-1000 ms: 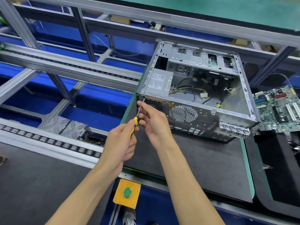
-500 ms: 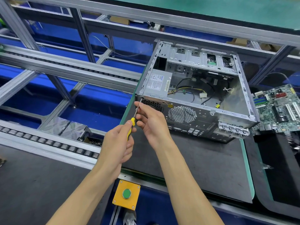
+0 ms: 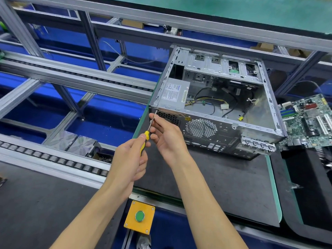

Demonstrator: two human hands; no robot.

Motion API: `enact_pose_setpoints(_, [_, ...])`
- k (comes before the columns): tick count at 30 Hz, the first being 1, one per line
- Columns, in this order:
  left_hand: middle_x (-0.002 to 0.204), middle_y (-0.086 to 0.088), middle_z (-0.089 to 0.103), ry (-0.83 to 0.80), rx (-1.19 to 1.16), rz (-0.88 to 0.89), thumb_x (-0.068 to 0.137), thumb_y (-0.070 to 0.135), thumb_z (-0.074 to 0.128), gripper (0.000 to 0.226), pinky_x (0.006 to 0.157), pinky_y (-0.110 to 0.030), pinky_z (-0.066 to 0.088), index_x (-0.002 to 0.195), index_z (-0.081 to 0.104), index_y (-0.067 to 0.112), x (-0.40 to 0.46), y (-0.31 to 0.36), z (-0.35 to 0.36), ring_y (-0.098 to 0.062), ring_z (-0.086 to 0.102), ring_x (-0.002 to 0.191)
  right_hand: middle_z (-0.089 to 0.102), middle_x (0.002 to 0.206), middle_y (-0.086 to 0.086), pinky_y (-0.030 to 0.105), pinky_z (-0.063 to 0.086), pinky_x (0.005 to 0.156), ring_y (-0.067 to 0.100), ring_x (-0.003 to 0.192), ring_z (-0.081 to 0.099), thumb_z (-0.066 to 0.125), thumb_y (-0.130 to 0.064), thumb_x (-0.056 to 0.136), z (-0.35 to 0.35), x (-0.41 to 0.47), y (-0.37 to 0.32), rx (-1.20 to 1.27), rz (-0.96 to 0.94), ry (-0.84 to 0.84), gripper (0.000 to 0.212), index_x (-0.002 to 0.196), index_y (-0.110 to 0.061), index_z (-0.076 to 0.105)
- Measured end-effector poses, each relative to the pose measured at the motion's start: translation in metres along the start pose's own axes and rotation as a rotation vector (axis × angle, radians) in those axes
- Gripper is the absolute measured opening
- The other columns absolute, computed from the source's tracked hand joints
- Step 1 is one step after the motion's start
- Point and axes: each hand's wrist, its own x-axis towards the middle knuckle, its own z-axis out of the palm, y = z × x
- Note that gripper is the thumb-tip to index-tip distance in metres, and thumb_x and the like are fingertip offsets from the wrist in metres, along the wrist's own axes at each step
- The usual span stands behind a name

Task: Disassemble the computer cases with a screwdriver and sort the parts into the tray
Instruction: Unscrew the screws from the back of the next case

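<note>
An open grey computer case [image 3: 260, 126] lies on its side on a dark mat [image 3: 224, 186], its perforated rear panel facing me. Inside sit a silver power supply [image 3: 175, 92] and loose cables [image 3: 212, 101]. My left hand [image 3: 129, 160] grips the yellow-and-black handle of a screwdriver [image 3: 144, 141]. Its thin shaft runs up to the case's upper left rear corner, where the tip meets the panel. My right hand [image 3: 167, 135] pinches the shaft just above the handle.
A green motherboard [image 3: 309, 121] lies right of the case beside black foam [image 3: 314, 186]. A yellow box with a green button [image 3: 139, 216] sits at the bench's front edge. Roller conveyor rails [image 3: 53, 159] and aluminium framing [image 3: 89, 33] fill the left side over blue bins.
Both hands and the screwdriver stay at the case's upper left rear corner. The left hand has shifted slightly on the handle; the case has not moved.
</note>
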Motion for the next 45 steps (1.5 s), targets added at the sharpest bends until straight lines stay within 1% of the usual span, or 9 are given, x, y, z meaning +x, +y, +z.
enact_pose_setpoints(18, [0.047,0.003,0.032,0.049,0.034,-0.013,0.098,0.045,0.055,0.037,0.033,-0.018,0.020,0.097,0.062,0.008,0.003,-0.002,0.002,-0.009,0.023,0.035,0.060,0.072,0.000,0.017,0.045,0.048,0.007,0.057,0.056,0.063,-0.014,0.097,-0.005,0.007,0.003,0.056,0.020,-0.017,0.016,0.099,-0.005,0.076])
enact_pose_setpoints(25, [0.064,0.006,0.064,0.289,0.705,0.442,0.091,0.047,0.061,0.026,0.049,-0.016,0.039,0.081,0.064,0.023,-0.001,0.001,-0.006,-0.009,0.057,0.058,0.060,0.067,0.001,0.015,0.040,0.043,0.006,0.053,0.054,0.060,-0.010,0.098,0.001,0.009,0.005,0.234,0.082,-0.029,0.015,0.095,-0.001,0.072])
enact_pose_setpoints(27, [0.058,0.005,0.062,0.193,0.487,0.301,0.097,0.043,0.056,0.034,0.041,-0.017,0.032,0.083,0.068,0.015,0.000,0.004,-0.004,-0.009,0.046,0.042,0.058,0.068,0.000,0.018,0.038,0.042,0.007,0.051,0.050,0.062,-0.014,0.098,0.001,0.010,0.005,0.234,0.102,-0.052,0.015,0.095,-0.004,0.073])
enact_pose_setpoints(30, [0.057,0.002,0.044,-0.193,-0.451,-0.270,0.100,0.028,0.050,0.025,0.027,-0.014,0.018,0.095,0.060,0.006,0.002,0.016,-0.007,-0.002,0.023,0.035,0.056,0.076,-0.003,0.018,0.037,0.041,0.005,0.055,0.043,0.058,-0.024,0.100,0.000,0.010,0.005,0.227,0.175,-0.173,0.022,0.106,-0.009,0.073])
enact_pose_setpoints(32, [0.059,0.005,0.036,-0.342,-0.744,-0.457,0.095,0.025,0.052,0.016,0.025,-0.015,0.016,0.097,0.056,0.010,0.003,0.019,-0.015,-0.004,0.017,0.037,0.058,0.081,-0.004,0.017,0.040,0.043,0.004,0.061,0.040,0.056,-0.025,0.099,-0.001,0.010,0.006,0.262,0.199,-0.227,0.025,0.108,-0.011,0.075])
enact_pose_setpoints(34, [0.062,0.005,0.036,-0.357,-0.614,-0.412,0.095,0.032,0.056,0.020,0.028,-0.012,0.015,0.096,0.059,0.012,0.004,0.018,-0.016,-0.004,0.021,0.038,0.060,0.081,-0.003,0.015,0.040,0.044,0.003,0.060,0.043,0.059,-0.021,0.097,0.000,0.012,0.006,0.271,0.171,-0.207,0.023,0.103,-0.008,0.077])
enact_pose_setpoints(38, [0.070,-0.002,0.052,-0.043,-0.017,-0.078,0.089,0.032,0.071,0.026,0.031,-0.017,0.022,0.090,0.064,0.007,0.004,0.012,-0.013,-0.008,0.033,0.045,0.065,0.075,0.002,0.012,0.043,0.047,0.004,0.054,0.053,0.067,-0.012,0.091,0.002,0.018,0.007,0.201,0.083,-0.086,0.016,0.094,-0.002,0.079])
enact_pose_setpoints(43, [0.061,0.000,0.046,-0.222,-0.448,-0.341,0.100,0.033,0.052,0.037,0.027,-0.015,0.023,0.108,0.065,0.000,0.004,0.020,-0.018,-0.004,0.031,0.040,0.065,0.081,0.004,0.012,0.051,0.055,0.004,0.057,0.056,0.064,-0.013,0.094,-0.005,0.015,0.006,0.317,0.150,-0.147,0.019,0.101,0.000,0.076])
enact_pose_setpoints(45, [0.061,0.000,0.046,-0.258,-0.432,-0.352,0.099,0.039,0.053,0.040,0.026,-0.015,0.023,0.109,0.064,0.002,0.004,0.019,-0.017,-0.005,0.031,0.039,0.065,0.080,0.005,0.012,0.051,0.056,0.004,0.056,0.057,0.067,-0.011,0.090,-0.006,0.015,0.004,0.310,0.147,-0.133,0.016,0.096,0.000,0.077])
